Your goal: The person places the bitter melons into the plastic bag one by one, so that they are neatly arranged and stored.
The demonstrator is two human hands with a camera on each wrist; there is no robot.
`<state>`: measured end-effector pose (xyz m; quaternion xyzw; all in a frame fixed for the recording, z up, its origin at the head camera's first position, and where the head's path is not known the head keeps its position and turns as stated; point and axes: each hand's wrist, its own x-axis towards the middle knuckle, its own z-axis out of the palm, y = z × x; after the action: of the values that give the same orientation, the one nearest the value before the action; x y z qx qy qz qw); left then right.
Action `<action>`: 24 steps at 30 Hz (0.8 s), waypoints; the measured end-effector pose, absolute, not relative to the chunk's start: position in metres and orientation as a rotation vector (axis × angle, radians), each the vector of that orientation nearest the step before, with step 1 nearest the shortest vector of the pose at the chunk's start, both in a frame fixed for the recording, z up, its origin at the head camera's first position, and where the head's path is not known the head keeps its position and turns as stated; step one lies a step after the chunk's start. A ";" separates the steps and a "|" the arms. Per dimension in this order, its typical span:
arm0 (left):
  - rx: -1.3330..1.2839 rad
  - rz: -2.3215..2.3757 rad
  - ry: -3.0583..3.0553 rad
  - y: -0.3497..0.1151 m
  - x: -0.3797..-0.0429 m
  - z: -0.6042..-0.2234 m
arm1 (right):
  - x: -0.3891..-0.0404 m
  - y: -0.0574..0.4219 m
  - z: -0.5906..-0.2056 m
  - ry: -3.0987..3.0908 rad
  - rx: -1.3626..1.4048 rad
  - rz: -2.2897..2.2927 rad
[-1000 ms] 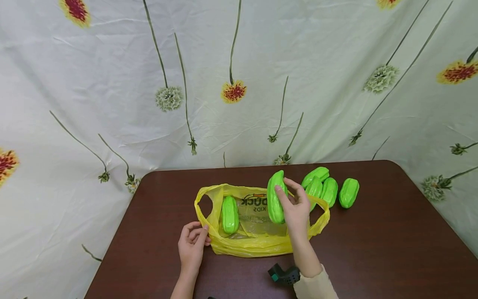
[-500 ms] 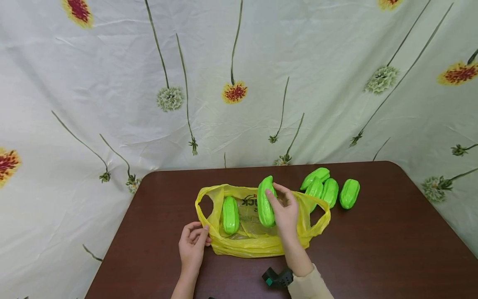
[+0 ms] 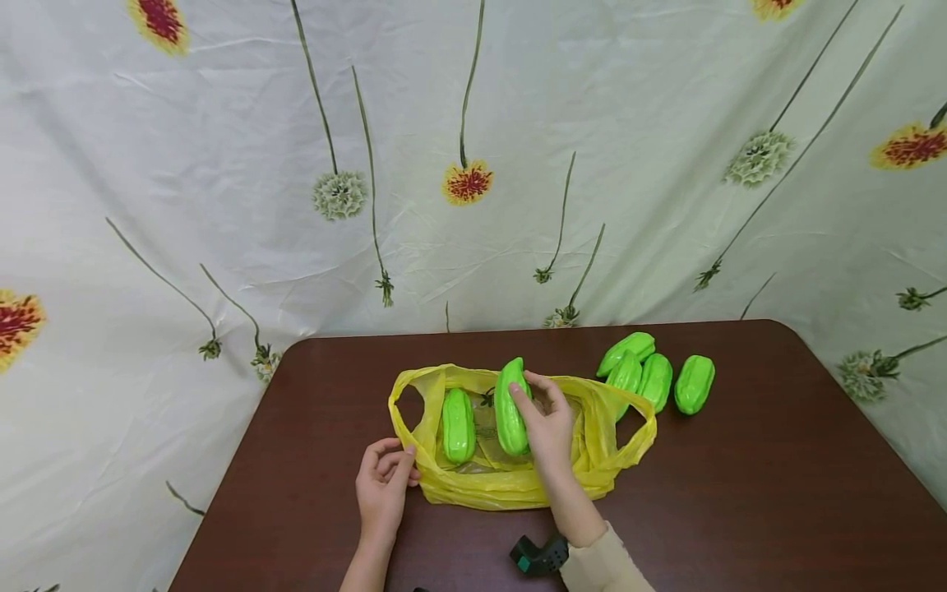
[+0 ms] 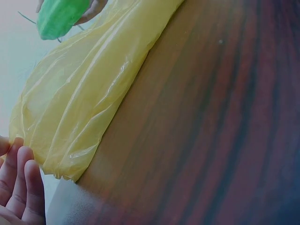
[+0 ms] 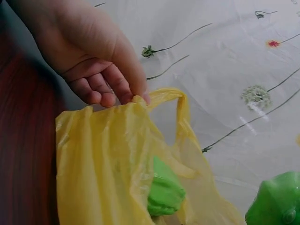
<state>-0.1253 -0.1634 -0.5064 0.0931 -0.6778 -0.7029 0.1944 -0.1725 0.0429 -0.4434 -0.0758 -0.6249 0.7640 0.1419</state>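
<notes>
A yellow plastic bag lies with its mouth spread on the table. My left hand pinches its rim by the left handle; the right wrist view also shows this left hand at the bag's edge. Inside the bag rests a bright green, ridged, gourd-like vegetable. My right hand grips another green gourd between thumb and fingers, over the bag's opening. That held gourd appears above the bag in the left wrist view. Its lower end overlaps the bag's inside in the head view.
Several green gourds sit clustered behind the bag's right handle, with a single gourd to their right. A dark brown table lies beneath everything. A floral cloth hangs behind. The black wrist camera sits by the right sleeve.
My right hand has carried its gourd leftward and slightly lower over the bag, closer to the gourd inside. The left hand keeps its place on the rim.
</notes>
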 end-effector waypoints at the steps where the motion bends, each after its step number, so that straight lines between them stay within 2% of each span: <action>1: 0.261 -1.970 -1.902 -0.163 -0.125 -0.506 | -0.172 0.042 -0.444 -1.813 -0.219 2.199; 11: 0.244 -1.981 -1.889 -0.163 -0.125 -0.506 | -0.173 0.029 -0.461 -1.795 -0.132 2.214; 24: 0.265 -1.965 -1.904 -0.163 -0.126 -0.507 | -0.175 0.018 -0.478 -1.863 -0.181 2.197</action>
<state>-0.1256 -0.1629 -0.5067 0.0945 -0.6793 -0.7012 0.1950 -0.1747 0.0183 -0.4778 -0.0621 -0.6403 0.7550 0.1271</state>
